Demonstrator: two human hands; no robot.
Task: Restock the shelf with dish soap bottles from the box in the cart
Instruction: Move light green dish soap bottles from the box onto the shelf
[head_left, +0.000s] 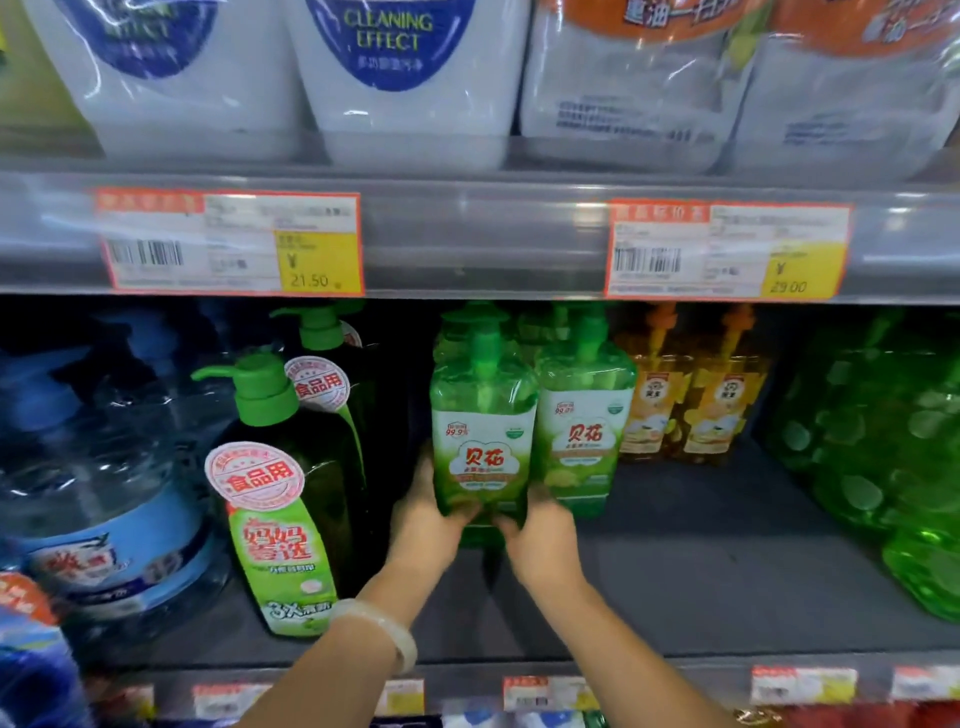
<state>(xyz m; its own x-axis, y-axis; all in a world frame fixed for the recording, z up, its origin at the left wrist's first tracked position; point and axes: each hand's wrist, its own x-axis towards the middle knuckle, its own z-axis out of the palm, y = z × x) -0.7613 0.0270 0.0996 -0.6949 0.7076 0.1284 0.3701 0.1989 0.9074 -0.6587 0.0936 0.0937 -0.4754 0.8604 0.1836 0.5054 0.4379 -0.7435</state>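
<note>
A light green pump bottle of dish soap (483, 415) with a white and green label stands upright on the grey shelf (701, 582), near its middle. My left hand (423, 525) grips its lower left side and my right hand (543, 543) grips its lower right side. A pale bangle sits on my left wrist. A second matching green bottle (584, 415) stands just to its right, touching it. More of the same kind show behind them in the dark. The box and the cart are out of view.
Two dark green pump bottles (283, 499) stand to the left, beside a big blue water jug (104, 483). Orange bottles (691, 410) sit at the back right and large green jugs (883, 441) at the far right. The upper shelf carries white refill packs (395, 73). Bare shelf lies front right.
</note>
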